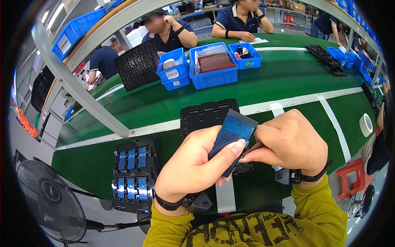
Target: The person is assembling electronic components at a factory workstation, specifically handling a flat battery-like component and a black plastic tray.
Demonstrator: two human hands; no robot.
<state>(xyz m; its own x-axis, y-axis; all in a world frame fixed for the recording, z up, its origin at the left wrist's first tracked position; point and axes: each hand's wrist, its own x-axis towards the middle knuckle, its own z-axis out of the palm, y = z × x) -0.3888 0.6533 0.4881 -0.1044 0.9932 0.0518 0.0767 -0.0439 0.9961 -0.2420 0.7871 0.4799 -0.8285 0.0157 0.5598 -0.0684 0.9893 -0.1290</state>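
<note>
Hands point(191, 164) point(294, 142) raised, left thumb point(224, 158) across tilted panel point(234, 127)

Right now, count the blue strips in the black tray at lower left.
6, in two rows of three: the back-left strip, back-middle strip, back-right strip, front-left strip, front-middle strip and front-right strip. Any stacked underneath would be hidden.

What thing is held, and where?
A dark panel: the left hand grips its lower part, thumb on top; the right hand is by its edge.
</note>
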